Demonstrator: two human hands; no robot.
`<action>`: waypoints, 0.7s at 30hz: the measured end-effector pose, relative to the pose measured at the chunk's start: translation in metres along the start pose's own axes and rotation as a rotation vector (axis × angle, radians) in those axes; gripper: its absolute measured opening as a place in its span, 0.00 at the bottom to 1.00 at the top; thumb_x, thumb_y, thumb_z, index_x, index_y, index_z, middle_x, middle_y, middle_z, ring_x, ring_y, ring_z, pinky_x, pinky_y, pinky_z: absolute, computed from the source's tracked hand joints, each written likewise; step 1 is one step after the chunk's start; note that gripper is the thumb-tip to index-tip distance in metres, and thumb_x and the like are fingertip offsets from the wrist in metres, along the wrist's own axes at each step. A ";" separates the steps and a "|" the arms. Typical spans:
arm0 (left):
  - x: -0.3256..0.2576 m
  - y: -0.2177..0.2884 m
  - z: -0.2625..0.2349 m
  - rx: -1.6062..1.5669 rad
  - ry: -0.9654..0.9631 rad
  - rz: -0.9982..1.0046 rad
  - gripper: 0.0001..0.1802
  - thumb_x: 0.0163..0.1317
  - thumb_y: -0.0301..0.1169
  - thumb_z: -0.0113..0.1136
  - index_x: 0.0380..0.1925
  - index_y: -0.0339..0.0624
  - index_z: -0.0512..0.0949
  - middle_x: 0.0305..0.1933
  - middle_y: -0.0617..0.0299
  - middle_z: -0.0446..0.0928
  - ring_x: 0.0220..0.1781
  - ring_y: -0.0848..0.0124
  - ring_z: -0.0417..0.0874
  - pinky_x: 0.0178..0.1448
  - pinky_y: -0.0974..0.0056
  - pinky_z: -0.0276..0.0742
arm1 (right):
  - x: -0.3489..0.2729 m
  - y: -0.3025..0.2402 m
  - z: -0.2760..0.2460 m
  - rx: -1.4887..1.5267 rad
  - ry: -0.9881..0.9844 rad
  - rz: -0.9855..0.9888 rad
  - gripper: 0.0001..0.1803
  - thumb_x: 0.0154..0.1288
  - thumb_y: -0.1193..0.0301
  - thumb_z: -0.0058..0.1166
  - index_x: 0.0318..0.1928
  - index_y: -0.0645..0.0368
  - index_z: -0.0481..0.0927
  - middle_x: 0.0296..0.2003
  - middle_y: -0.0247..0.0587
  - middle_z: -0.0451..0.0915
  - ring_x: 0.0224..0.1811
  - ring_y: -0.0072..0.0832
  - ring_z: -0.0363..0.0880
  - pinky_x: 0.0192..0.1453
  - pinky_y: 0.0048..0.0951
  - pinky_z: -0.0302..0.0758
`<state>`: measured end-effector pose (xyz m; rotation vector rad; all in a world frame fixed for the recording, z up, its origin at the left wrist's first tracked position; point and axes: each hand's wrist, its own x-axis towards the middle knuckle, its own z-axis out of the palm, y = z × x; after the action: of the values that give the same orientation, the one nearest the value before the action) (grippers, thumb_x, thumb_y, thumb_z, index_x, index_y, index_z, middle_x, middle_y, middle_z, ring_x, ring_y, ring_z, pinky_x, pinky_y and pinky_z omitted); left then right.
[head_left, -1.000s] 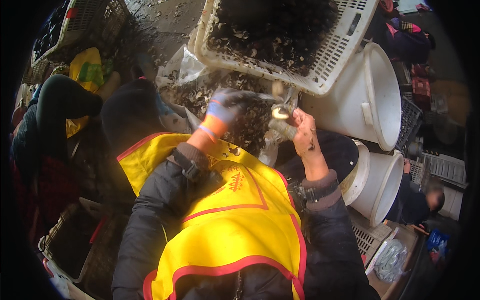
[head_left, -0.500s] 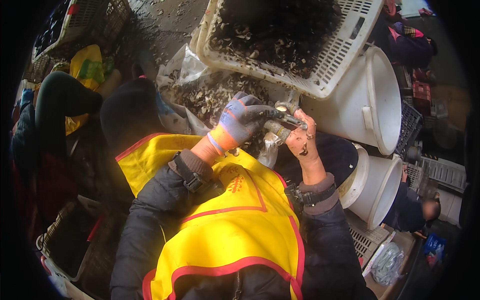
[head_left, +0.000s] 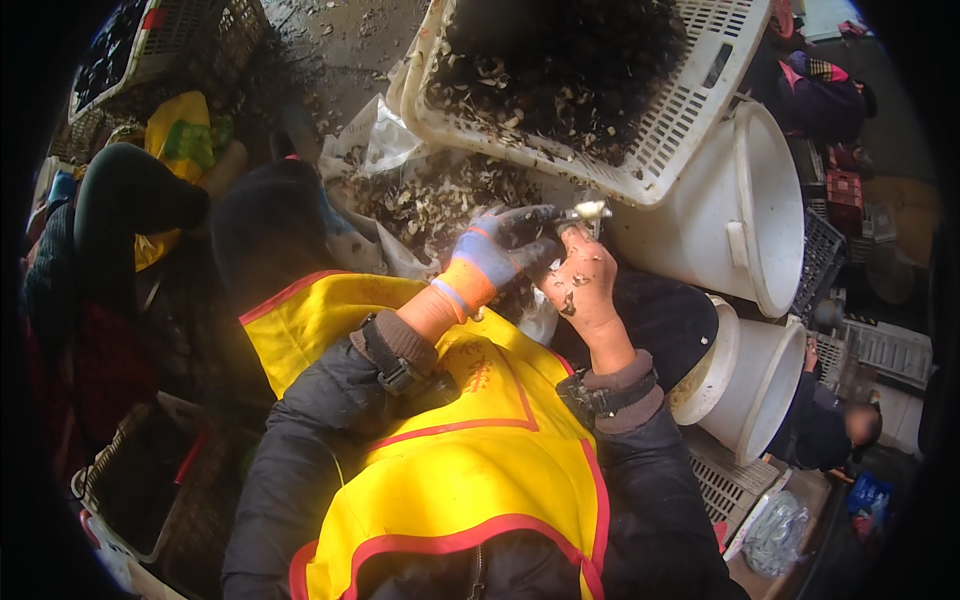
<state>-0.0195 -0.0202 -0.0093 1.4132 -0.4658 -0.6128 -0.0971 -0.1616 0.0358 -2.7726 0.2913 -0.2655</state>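
Observation:
My left hand [head_left: 498,248], in a blue and grey glove with an orange cuff, is closed around a dark shell [head_left: 532,214]. My right hand [head_left: 583,285], in a wet pinkish glove, grips a small tool whose pale tip [head_left: 588,211] meets the shell's edge. The two hands touch, held over a heap of broken shells [head_left: 430,200] on crumpled plastic sheeting. A yellow vest with red trim [head_left: 460,450] covers my chest below them.
A white slatted basket [head_left: 690,120] full of dark shells lies just beyond my hands. Two white buckets [head_left: 760,210] [head_left: 765,395] stand at the right. Dark crates sit at the lower left [head_left: 140,480] and upper left [head_left: 170,40]. Another person [head_left: 830,430] crouches at the far right.
My left hand came back from the shell heap with a shell and joined my right hand. Both hands now sit a little further right, with the tool at the shell.

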 end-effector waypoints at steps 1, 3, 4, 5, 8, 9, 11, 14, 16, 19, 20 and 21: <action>0.000 0.002 0.001 -0.148 -0.014 -0.057 0.23 0.64 0.27 0.65 0.59 0.38 0.78 0.52 0.60 0.82 0.49 0.74 0.81 0.56 0.69 0.78 | -0.001 0.001 0.000 -0.013 0.009 -0.023 0.21 0.48 0.67 0.67 0.46 0.56 0.83 0.33 0.46 0.84 0.36 0.45 0.84 0.42 0.41 0.80; 0.001 0.003 0.001 -0.386 -0.037 -0.166 0.23 0.66 0.30 0.64 0.60 0.36 0.77 0.50 0.64 0.83 0.48 0.78 0.81 0.55 0.70 0.78 | -0.002 0.004 -0.005 -0.040 0.017 -0.080 0.19 0.49 0.68 0.67 0.45 0.56 0.84 0.36 0.46 0.85 0.38 0.43 0.85 0.43 0.38 0.80; 0.002 0.002 -0.001 -0.431 -0.050 -0.226 0.22 0.66 0.30 0.65 0.59 0.35 0.77 0.50 0.63 0.83 0.47 0.77 0.81 0.52 0.70 0.78 | -0.003 0.005 -0.007 0.118 -0.066 0.002 0.19 0.49 0.69 0.67 0.45 0.56 0.84 0.38 0.47 0.85 0.40 0.43 0.85 0.44 0.37 0.80; 0.002 0.000 -0.002 -0.479 -0.065 -0.287 0.22 0.65 0.29 0.65 0.58 0.34 0.78 0.49 0.62 0.84 0.46 0.77 0.81 0.50 0.71 0.78 | -0.004 0.006 -0.009 0.278 -0.126 0.070 0.19 0.50 0.69 0.67 0.46 0.56 0.84 0.40 0.47 0.85 0.42 0.43 0.85 0.46 0.35 0.80; 0.005 -0.010 -0.008 -0.684 -0.156 -0.379 0.20 0.66 0.30 0.64 0.57 0.35 0.78 0.48 0.63 0.84 0.41 0.78 0.81 0.42 0.72 0.78 | -0.006 0.008 -0.014 0.565 -0.220 0.188 0.19 0.56 0.71 0.70 0.49 0.59 0.83 0.43 0.43 0.86 0.42 0.33 0.85 0.49 0.27 0.79; 0.006 -0.013 -0.011 -0.625 -0.073 -0.389 0.20 0.67 0.29 0.63 0.57 0.36 0.78 0.47 0.63 0.84 0.41 0.79 0.82 0.42 0.72 0.78 | -0.006 0.009 -0.014 0.732 -0.228 0.256 0.19 0.56 0.71 0.70 0.49 0.60 0.83 0.42 0.41 0.86 0.41 0.29 0.84 0.49 0.27 0.78; 0.014 -0.021 -0.026 -0.377 0.026 -0.301 0.19 0.69 0.28 0.60 0.58 0.35 0.78 0.56 0.58 0.82 0.55 0.72 0.81 0.60 0.68 0.76 | -0.005 0.009 -0.017 0.924 -0.229 0.345 0.20 0.58 0.76 0.70 0.50 0.65 0.80 0.41 0.34 0.85 0.40 0.19 0.79 0.47 0.24 0.78; 0.019 -0.027 -0.035 -0.401 0.141 -0.155 0.17 0.65 0.25 0.62 0.55 0.38 0.81 0.54 0.59 0.83 0.57 0.69 0.81 0.64 0.64 0.74 | -0.002 0.012 -0.027 0.936 -0.196 0.366 0.18 0.61 0.78 0.65 0.52 0.65 0.79 0.42 0.34 0.83 0.40 0.20 0.80 0.46 0.25 0.80; 0.019 -0.026 -0.035 0.198 -0.138 0.496 0.18 0.63 0.23 0.62 0.53 0.48 0.84 0.42 0.61 0.85 0.39 0.72 0.82 0.50 0.68 0.78 | -0.001 0.012 -0.036 0.972 -0.241 0.390 0.17 0.62 0.78 0.65 0.51 0.67 0.79 0.41 0.36 0.83 0.39 0.21 0.80 0.46 0.25 0.80; 0.016 -0.019 -0.031 0.104 -0.005 0.079 0.13 0.62 0.24 0.64 0.47 0.43 0.85 0.49 0.59 0.84 0.54 0.66 0.82 0.62 0.63 0.75 | 0.003 0.009 -0.044 0.989 -0.306 0.383 0.18 0.62 0.79 0.64 0.52 0.68 0.78 0.41 0.39 0.84 0.40 0.23 0.82 0.48 0.25 0.80; 0.015 -0.016 -0.029 0.038 0.097 -0.034 0.13 0.62 0.24 0.64 0.46 0.43 0.86 0.49 0.58 0.84 0.55 0.65 0.81 0.61 0.62 0.76 | 0.003 0.007 -0.045 0.997 -0.272 0.376 0.18 0.60 0.78 0.66 0.51 0.67 0.79 0.41 0.38 0.84 0.41 0.22 0.82 0.47 0.24 0.80; 0.014 -0.014 -0.029 -0.197 0.176 -0.087 0.13 0.61 0.25 0.65 0.46 0.44 0.86 0.49 0.58 0.83 0.53 0.64 0.81 0.59 0.61 0.77 | 0.004 0.007 -0.047 1.032 -0.248 0.358 0.19 0.59 0.78 0.67 0.51 0.66 0.79 0.42 0.37 0.84 0.41 0.20 0.81 0.47 0.24 0.79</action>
<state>0.0077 -0.0082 -0.0276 1.2907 -0.1991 -0.5815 -0.1049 -0.1832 0.0771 -1.6755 0.4240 0.0328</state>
